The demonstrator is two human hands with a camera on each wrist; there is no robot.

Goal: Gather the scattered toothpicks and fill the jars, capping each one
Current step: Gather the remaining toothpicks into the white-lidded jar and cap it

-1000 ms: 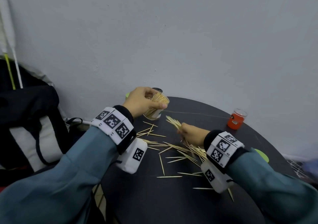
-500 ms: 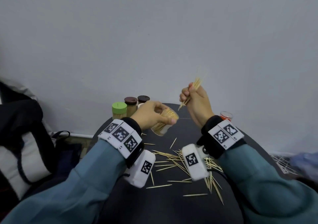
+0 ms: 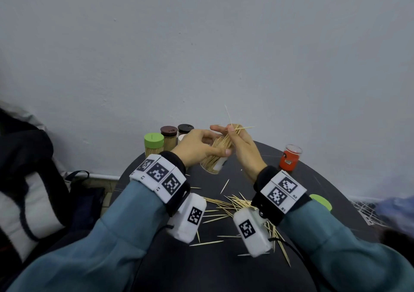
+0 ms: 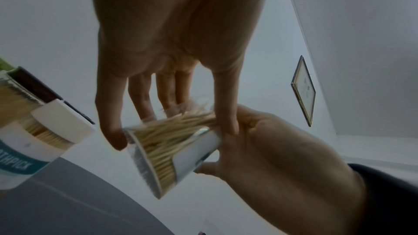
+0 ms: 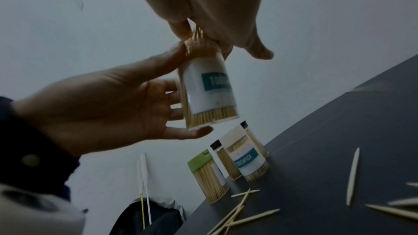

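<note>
My left hand (image 3: pixel 201 144) grips a clear toothpick jar (image 3: pixel 214 162), tilted and lifted off the black round table (image 3: pixel 224 269). The jar (image 4: pixel 181 151) is uncapped and nearly full, with a white label (image 5: pixel 210 92). My right hand (image 3: pixel 238 142) pinches a bundle of toothpicks (image 3: pixel 231 133) at the jar's mouth; two sticks splay out above my fingers. In the right wrist view my fingertips (image 5: pixel 181 32) hold the bundle against the opening. Several loose toothpicks (image 3: pixel 226 204) lie scattered on the table under my wrists.
Capped jars stand at the table's back left: green lid (image 3: pixel 153 144), brown lid (image 3: pixel 169 134), black lid (image 3: pixel 185 128), and a white-lidded one (image 5: pixel 246 158). An orange jar (image 3: pixel 289 158) stands back right. A green lid (image 3: pixel 320 201) lies at right. A black bag (image 3: pixel 26 179) sits left.
My right hand rose from the table with a bundle of toothpicks and came to the jar's mouth. My left hand lifted the jar higher and tilted it toward the right hand.
</note>
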